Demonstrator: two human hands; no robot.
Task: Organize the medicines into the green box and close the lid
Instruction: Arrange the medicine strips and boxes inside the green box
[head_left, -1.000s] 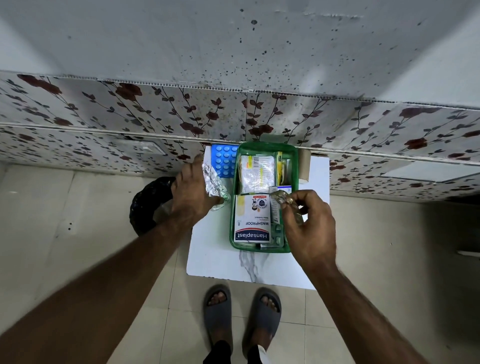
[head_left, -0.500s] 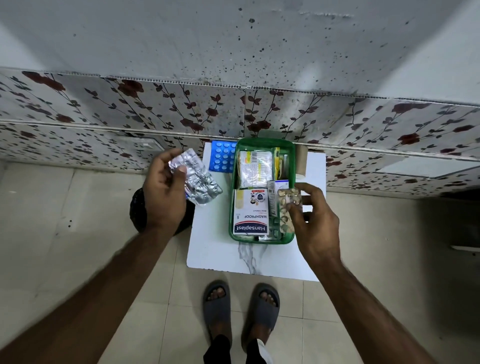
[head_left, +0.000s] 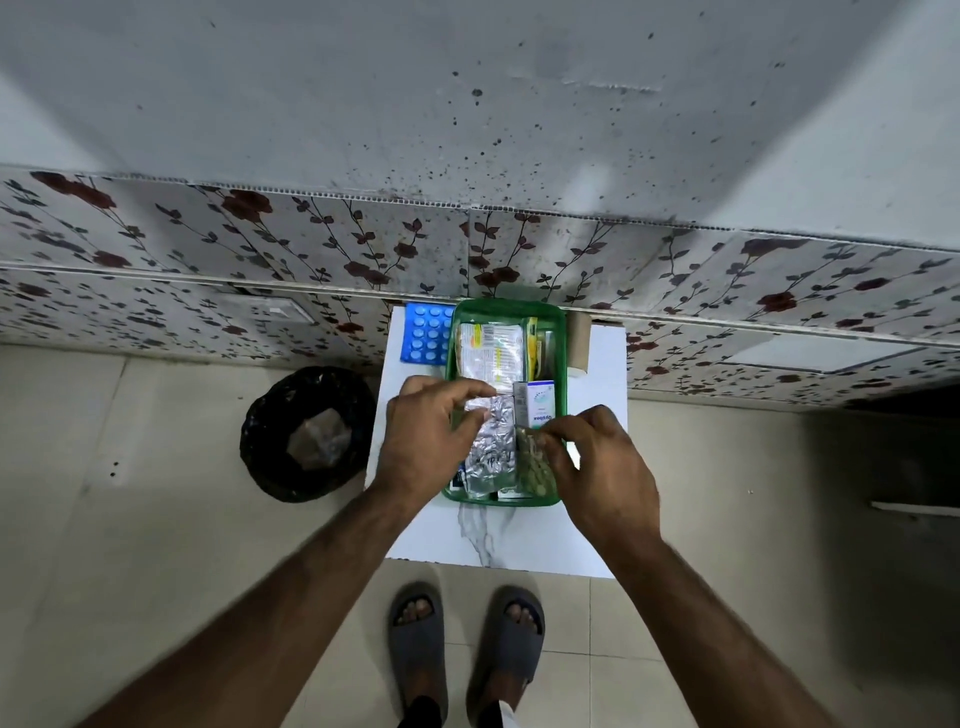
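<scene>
**Item count**

One green box (head_left: 503, 312) on one white table (head_left: 592, 519). Two hands: left hand (head_left: 426, 441), right hand (head_left: 605, 470). One silver blister strip (head_left: 491, 452), one strip of yellowish tablets (head_left: 535, 467), one blue blister pack (head_left: 427, 332), one cardboard roll (head_left: 577, 343), one black-lined bin (head_left: 309, 434), two grey sandals (head_left: 418, 649).

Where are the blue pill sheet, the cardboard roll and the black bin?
Blue pill sheet (head_left: 427, 332), head view, its middle.
Cardboard roll (head_left: 578, 340), head view, its side.
Black bin (head_left: 270, 415), head view, its plastic-lined rim.
</scene>
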